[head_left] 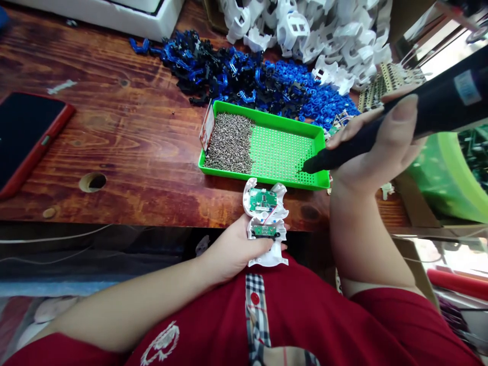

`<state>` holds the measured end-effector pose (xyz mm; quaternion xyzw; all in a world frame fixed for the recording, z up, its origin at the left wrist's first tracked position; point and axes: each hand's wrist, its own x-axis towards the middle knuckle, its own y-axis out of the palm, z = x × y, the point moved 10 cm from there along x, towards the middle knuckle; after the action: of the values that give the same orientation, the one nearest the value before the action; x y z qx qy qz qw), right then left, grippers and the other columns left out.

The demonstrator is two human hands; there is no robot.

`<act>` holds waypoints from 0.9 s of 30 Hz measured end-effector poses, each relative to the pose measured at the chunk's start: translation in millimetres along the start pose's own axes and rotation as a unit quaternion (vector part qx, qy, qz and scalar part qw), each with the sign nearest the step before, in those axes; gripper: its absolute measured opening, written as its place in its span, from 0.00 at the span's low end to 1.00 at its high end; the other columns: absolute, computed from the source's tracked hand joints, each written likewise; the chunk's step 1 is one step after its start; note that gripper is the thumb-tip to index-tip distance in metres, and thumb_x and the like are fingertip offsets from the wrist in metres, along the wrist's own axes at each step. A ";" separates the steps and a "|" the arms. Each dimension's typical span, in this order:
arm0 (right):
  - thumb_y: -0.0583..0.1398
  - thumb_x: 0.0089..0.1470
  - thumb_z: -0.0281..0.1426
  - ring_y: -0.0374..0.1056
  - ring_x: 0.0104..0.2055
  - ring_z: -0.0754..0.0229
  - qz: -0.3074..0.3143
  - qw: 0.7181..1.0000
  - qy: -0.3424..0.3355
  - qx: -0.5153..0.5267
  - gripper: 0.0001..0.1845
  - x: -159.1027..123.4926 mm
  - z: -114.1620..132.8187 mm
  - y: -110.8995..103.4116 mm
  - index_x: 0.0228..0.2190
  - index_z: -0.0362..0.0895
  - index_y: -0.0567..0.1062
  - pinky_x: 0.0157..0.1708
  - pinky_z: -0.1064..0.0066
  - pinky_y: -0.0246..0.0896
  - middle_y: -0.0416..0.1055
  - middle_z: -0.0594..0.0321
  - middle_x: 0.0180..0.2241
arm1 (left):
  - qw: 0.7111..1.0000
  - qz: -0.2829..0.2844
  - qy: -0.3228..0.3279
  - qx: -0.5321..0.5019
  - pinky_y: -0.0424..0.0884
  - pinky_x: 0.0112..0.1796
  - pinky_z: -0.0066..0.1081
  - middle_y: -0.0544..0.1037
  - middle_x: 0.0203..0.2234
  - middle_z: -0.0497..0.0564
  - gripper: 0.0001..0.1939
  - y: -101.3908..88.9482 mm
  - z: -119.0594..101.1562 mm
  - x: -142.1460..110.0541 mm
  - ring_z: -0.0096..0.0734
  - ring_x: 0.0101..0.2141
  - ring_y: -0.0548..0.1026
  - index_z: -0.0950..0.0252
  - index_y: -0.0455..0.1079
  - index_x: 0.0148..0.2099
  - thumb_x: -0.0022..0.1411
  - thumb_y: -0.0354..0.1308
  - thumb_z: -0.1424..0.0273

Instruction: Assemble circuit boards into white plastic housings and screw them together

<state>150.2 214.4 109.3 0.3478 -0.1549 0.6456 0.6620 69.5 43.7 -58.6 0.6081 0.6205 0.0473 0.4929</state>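
My left hand (233,249) is closed around a white plastic housing (266,222) with two small green circuit boards in it, held at the table's front edge. My right hand (377,145) grips a black electric screwdriver (404,122), its tip lowered onto the right part of the green tray (267,180). The tray holds a heap of small metal screws (231,142) on its left half and a dotted grid on its right half.
A pile of blue and black plastic clips (244,81) lies behind the tray, with white plastic housings (312,35) heaped at the back. A phone in a red case (23,137) lies at the left. A green tub (450,178) stands at the right.
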 end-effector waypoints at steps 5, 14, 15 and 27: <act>0.53 0.55 0.33 0.59 0.18 0.69 0.062 0.996 0.066 -0.026 0.05 -4.1 -4.6 6.8 0.33 0.45 0.63 0.16 0.73 0.54 0.57 0.70 0.19 | 1.000 -0.002 -0.004 0.002 0.73 0.39 0.35 0.77 0.43 0.55 0.24 -0.6 -0.6 0.8 0.36 0.36 0.78 0.64 0.67 0.49 0.48 0.65 0.77; 0.51 0.56 0.35 0.58 0.18 0.68 0.086 0.991 0.077 -0.071 0.05 -7.9 -5.0 11.1 0.34 0.47 0.61 0.18 0.72 0.53 0.56 0.69 0.19 | 1.000 0.018 -0.006 0.003 0.72 0.41 0.34 0.77 0.44 0.55 0.23 1.9 -0.7 1.9 0.35 0.37 0.78 0.63 0.68 0.49 0.49 0.63 0.79; 0.52 0.56 0.34 0.59 0.18 0.68 0.088 0.991 0.079 -0.067 0.04 -8.7 -4.2 11.5 0.34 0.47 0.62 0.18 0.72 0.53 0.56 0.69 0.19 | 1.000 0.021 -0.007 0.002 0.72 0.40 0.34 0.77 0.44 0.54 0.22 2.1 -0.4 2.1 0.35 0.37 0.78 0.63 0.68 0.48 0.49 0.63 0.79; 0.59 0.45 0.53 0.68 0.33 0.63 0.346 0.893 0.274 -0.092 0.21 -1.7 -37.1 12.9 0.31 0.50 0.63 0.34 0.67 0.67 0.66 0.67 0.25 | 1.000 0.015 -0.009 0.004 0.73 0.40 0.36 0.77 0.43 0.54 0.20 2.3 -2.4 1.4 0.37 0.37 0.78 0.64 0.69 0.46 0.48 0.63 0.80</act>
<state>128.5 236.6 85.1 0.0193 -0.1363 0.8862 0.4424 69.8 46.7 -56.6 0.6199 0.6070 0.0471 0.4950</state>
